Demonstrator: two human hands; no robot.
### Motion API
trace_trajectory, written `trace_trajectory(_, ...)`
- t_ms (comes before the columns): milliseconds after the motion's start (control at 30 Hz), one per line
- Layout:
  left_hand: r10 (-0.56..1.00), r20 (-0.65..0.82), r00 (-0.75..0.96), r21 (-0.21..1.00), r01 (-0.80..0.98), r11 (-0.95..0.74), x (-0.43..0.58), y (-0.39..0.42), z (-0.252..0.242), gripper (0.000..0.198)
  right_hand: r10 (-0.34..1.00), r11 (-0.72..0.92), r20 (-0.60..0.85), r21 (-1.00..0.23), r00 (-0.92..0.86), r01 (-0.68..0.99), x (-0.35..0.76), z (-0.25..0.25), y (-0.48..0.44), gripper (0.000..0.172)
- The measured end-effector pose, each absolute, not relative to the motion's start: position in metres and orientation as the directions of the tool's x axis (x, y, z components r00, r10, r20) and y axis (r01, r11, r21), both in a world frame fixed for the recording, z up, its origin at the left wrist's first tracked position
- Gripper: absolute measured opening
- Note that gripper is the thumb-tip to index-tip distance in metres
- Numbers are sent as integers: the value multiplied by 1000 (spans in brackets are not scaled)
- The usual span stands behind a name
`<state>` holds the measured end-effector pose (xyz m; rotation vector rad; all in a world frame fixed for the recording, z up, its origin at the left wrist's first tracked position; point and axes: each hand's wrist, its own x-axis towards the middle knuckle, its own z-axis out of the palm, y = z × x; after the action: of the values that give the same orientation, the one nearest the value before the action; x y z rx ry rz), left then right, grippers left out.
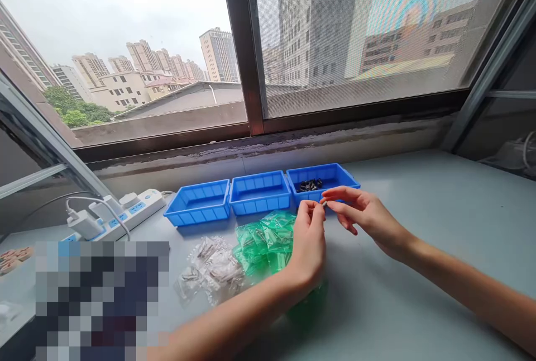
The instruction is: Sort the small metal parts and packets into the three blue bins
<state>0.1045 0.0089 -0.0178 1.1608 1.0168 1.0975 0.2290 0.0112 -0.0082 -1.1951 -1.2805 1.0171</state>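
Note:
My left hand (pixel 309 241) is raised over the green plastic bags, its thumb and fingers pinched together. Facing it, my right hand (pixel 371 218) brings its thumb and index finger together, the other fingers loosely bent. A small grey part (pixel 324 203) shows at the right fingertips, too small to name. Whatever the left fingers grip is hidden. Green plastic bags (pixel 255 241) with small contents lie in a pile beneath and left of my left hand. Just behind both hands, the right blue bin (pixel 341 174) holds several small dark parts (pixel 310 185).
Left of that bin stand a middle blue bin (pixel 260 204) and a left blue bin (pixel 199 214). Clear plastic bags (pixel 215 266) lie beside the green ones. A power strip (pixel 136 213) with plugs and cables sits at the left. The window (pixel 251 70) is behind.

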Motion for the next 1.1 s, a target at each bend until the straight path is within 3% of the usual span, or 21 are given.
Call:
trace_trajectory(200, 982, -41, 186, 990, -128, 66, 104, 8, -17, 17, 989, 135, 137, -990, 53, 38, 229, -10, 11, 41)
trace_trajectory(567, 988, -3, 153, 995, -101, 19, 104, 8, -17, 22, 984, 165, 172, -977, 41, 135, 229, -10, 10, 54)
trace_trajectory(833, 990, -30, 137, 991, -124, 47, 104, 10, -19, 23, 977, 215, 207, -953, -57, 212, 227, -10, 9, 43)
trace_trajectory(1100, 987, -6, 162, 991, -134, 29, 105, 9, -18, 19, 971, 237, 235, -944, -37, 231, 226, -12, 7, 39)
